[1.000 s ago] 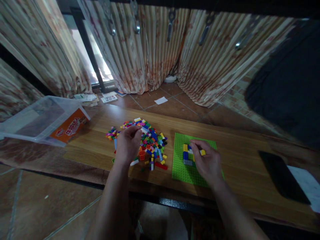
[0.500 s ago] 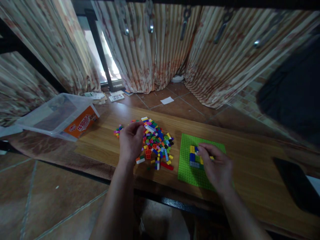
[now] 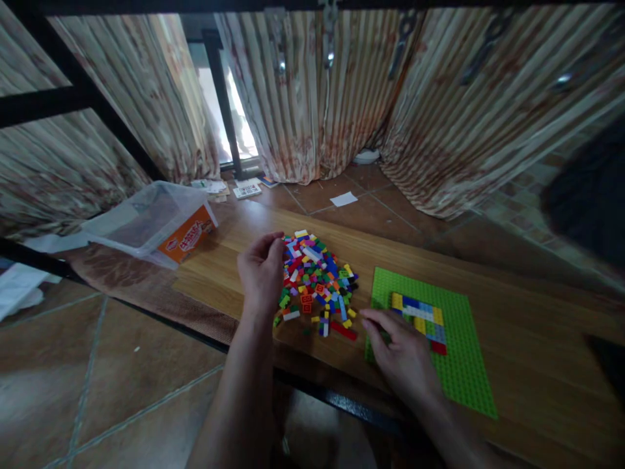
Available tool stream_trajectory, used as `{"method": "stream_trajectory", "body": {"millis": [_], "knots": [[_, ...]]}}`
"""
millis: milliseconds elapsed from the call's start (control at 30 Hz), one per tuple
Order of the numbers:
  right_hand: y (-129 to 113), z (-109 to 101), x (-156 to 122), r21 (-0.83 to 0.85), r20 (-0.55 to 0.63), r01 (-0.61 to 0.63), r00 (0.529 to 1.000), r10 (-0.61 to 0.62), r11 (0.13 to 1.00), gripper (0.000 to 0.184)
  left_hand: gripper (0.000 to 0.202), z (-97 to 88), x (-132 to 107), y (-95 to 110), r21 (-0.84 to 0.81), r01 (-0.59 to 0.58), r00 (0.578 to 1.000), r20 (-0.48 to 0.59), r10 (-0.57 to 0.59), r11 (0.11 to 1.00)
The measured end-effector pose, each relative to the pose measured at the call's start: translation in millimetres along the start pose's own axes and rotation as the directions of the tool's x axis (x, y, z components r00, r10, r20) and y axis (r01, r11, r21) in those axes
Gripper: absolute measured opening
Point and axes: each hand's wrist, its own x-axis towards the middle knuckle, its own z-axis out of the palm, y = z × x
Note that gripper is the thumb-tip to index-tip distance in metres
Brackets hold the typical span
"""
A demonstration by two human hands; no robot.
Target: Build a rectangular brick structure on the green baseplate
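My left hand (image 3: 261, 270) is at the left edge of a heap of toy building bricks (image 3: 317, 264), thumb and forefinger pinched together. Whatever is between those fingertips is too small to make out. My right hand (image 3: 405, 352) reaches across the left part of a green baseplate (image 3: 473, 365). Its thumb and forefinger are slightly apart near the heap's right side, with no brick visible between them. On the baseplate sits a flat structure of bricks (image 3: 415, 309) in yellow, blue, white, grey and red; my right hand hides its near left part.
A clear plastic box (image 3: 131, 221) with an orange label stands at the table's left end. A long red brick (image 3: 344, 331) lies at the heap's near edge. Papers (image 3: 344, 198) are on the tiled floor beyond the wooden table (image 3: 234, 228). A dark object (image 3: 605, 358) lies at far right.
My right hand has moved off the brick structure, left toward the heap, uncovering more of the structure. My left hand stays pinched by the heap. The whole view has shifted slightly.
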Motion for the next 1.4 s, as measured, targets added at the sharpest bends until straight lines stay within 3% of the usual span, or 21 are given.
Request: {"method": "stream_trajectory", "body": {"millis": [133,300,500,600,700,867,1100,1400], "knots": [[-9,11,-3,0.037,0.041,0.059,0.997,-0.061,0.998,0.015,0.022,-3.0,2,0,-0.055,0.015,1.000,-0.017,-0.016,0.998],[-18,23,-1,0.054,0.007,0.120,0.993,-0.121,0.991,0.014,0.021,-4.8,3,-1,-0.100,0.002,1.000,-0.030,-0.005,0.995],[-23,30,7,0.070,-0.042,0.065,0.997,-0.062,0.995,0.014,0.021,-11.1,6,2,-0.219,-0.049,0.995,-0.099,0.027,0.975],[-29,35,8,0.069,-0.044,0.077,0.996,-0.074,0.995,0.014,0.024,-17.8,11,6,-0.353,-0.016,0.985,-0.168,-0.047,0.935],[-36,42,6,0.064,-0.023,0.127,0.992,-0.126,0.990,0.014,0.025,-27.0,17,11,-0.519,0.070,0.954,-0.215,-0.209,0.852],[-41,51,2,0.044,0.003,0.159,0.987,-0.159,0.986,0.015,0.026,-43.9,24,16,-0.695,0.143,0.899,-0.206,-0.386,0.705],[-35,50,3,0.009,-0.033,0.157,0.987,-0.156,0.988,0.014,0.029,-58.4,28,17,-0.792,0.192,0.879,-0.124,-0.460,0.580],[-41,58,-2,0.026,-0.010,0.198,0.980,-0.197,0.980,0.013,0.028,-65.1,29,18,-0.823,0.224,0.869,-0.074,-0.490,0.522]]}}
